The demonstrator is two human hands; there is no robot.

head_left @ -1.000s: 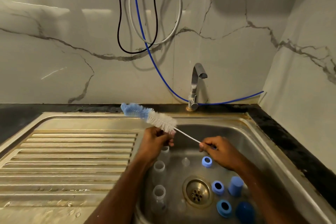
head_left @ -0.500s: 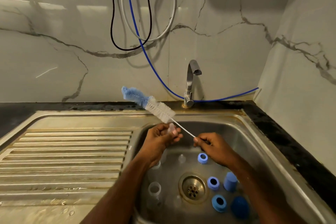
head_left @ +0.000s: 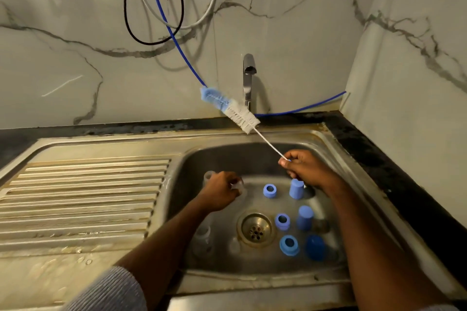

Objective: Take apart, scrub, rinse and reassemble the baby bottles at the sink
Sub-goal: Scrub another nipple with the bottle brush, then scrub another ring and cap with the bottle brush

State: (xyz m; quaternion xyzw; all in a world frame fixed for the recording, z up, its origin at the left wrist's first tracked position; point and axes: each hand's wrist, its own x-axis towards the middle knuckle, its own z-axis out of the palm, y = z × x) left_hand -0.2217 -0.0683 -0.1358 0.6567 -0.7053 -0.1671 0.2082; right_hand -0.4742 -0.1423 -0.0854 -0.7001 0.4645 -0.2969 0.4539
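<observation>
My right hand [head_left: 305, 168] pinches the thin white handle of a bottle brush [head_left: 231, 110], whose blue and white bristles point up toward the tap [head_left: 248, 78]. Low in the steel sink [head_left: 336, 151], my left hand [head_left: 221, 190] grips a small clear teat [head_left: 237, 185]. A clear bottle [head_left: 208, 175] stands just behind that hand, and another clear bottle [head_left: 203, 233] stands nearer me. Blue collar rings [head_left: 270, 190] [head_left: 282, 221] [head_left: 289, 245] and blue caps [head_left: 296, 188] [head_left: 305, 217] [head_left: 315, 247] lie around the drain [head_left: 255, 229].
A ribbed steel drainboard [head_left: 83, 199] stretches left of the basin. Black, white and blue cables [head_left: 174, 33] hang on the marble wall behind. A dark counter edge [head_left: 394, 179] runs along the right side.
My left hand went from the brush's bristle end down into the basin with the clear teat. The brush swung right and upward in my right hand. The view shifted left and down.
</observation>
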